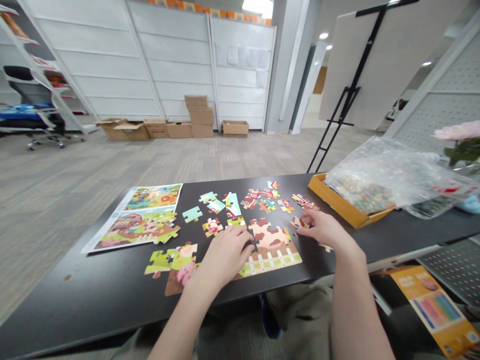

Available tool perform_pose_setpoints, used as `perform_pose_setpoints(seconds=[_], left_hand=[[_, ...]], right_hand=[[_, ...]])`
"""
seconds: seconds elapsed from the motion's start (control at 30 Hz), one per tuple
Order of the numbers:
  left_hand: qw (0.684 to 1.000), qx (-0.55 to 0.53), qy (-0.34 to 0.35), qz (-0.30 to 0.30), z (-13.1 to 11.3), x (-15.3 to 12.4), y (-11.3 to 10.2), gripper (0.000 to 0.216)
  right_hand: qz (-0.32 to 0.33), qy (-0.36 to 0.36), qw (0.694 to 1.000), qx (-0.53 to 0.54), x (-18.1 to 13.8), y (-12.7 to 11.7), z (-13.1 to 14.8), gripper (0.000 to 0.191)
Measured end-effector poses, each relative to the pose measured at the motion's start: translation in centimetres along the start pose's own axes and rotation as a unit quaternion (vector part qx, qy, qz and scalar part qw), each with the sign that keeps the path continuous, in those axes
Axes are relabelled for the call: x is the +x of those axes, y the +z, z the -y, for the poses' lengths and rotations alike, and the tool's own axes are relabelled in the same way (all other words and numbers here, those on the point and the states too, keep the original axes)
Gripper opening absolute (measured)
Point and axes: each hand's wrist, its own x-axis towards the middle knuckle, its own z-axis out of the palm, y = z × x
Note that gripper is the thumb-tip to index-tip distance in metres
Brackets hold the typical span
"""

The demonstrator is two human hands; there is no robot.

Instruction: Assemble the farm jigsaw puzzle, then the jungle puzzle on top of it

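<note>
Right fingers (310, 216): pinching brown puzzle piece (296, 223) at tips | left fingers (244, 237): beside cow section (270, 238), grip unclear

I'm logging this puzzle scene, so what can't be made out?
Head view: puzzle area beneath the left hand, hidden by it.
Head view: piece at the right hand, partly covered by it.
Head view: what fills the bag, blurred through it.
Head view: flower, cut off by the right edge.

Head-worn, facing forward and down over black table (93, 290). Near left hand (229, 250) and right hand (325, 229); well apart from white panels (178, 60).
</note>
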Motion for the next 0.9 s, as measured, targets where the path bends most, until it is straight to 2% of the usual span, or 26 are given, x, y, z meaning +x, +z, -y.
perform_pose_setpoints(seconds=[0.17,0.3,0.43,0.6,0.77,0.83,0.9], left_hand=[[0.999,-0.007,0.033,-0.003,-0.7,0.0,0.7,0.023],[0.999,0.010,0.043,0.005,-1.3,-0.2,0.9,0.031],[0.999,0.019,0.046,0.012,-1.6,-0.2,0.8,0.032],[0.998,0.023,0.049,0.014,-1.6,-0.1,0.7,0.033],[0.998,0.030,0.052,0.004,-1.6,-0.2,0.8,0.030],[0.998,0.032,0.050,0.005,-1.6,-0.1,0.8,0.030],[0.998,0.033,0.050,0.007,-1.6,-0.1,0.8,0.030]], right_hand=[[-0.029,-0.060,0.997,0.031,0.4,0.1,0.3,0.037],[-0.028,-0.062,0.990,0.120,0.9,0.8,0.4,0.033],[0.010,-0.065,0.959,0.275,0.7,0.9,1.3,0.031],[0.027,-0.101,0.926,0.362,0.4,0.9,3.3,0.038],[0.092,-0.129,0.920,0.358,0.7,2.1,4.5,0.036],[0.096,-0.136,0.935,0.314,0.8,2.4,4.8,0.030],[0.072,-0.158,0.953,0.248,0.8,2.4,4.9,0.026]])
